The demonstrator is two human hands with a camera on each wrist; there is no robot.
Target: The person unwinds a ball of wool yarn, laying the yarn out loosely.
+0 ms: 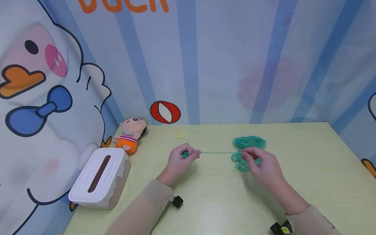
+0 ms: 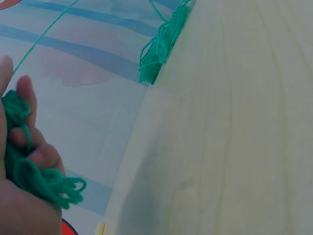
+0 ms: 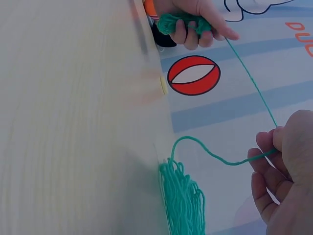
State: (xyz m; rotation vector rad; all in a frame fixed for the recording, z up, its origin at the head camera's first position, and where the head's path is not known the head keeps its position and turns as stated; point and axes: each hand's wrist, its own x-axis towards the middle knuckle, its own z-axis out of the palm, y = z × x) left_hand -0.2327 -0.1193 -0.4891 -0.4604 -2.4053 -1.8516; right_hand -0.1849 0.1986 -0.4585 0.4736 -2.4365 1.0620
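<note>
My left hand [image 1: 181,161] grips a small bundle of green yarn [image 2: 41,181], whose loops stick out below the curled fingers. From that hand a taut yarn strand [image 1: 217,152] runs across to my right hand [image 1: 265,168], which pinches it between thumb and fingertips. Past the pinch the strand sags in a curve [image 3: 210,155] and joins loose yarn on the table. Two green heaps lie by the right hand: a longer skein [image 1: 249,142] just behind it, and a loopy pile [image 1: 240,162] partly hidden by its fingers.
A yellow ring [image 1: 180,134] lies near the table's back edge. At the left are a plush doll [image 1: 130,135] and a white-lidded tissue box [image 1: 100,178]. A printed blue cloth [image 1: 217,65] hangs behind the wooden table [image 1: 211,199].
</note>
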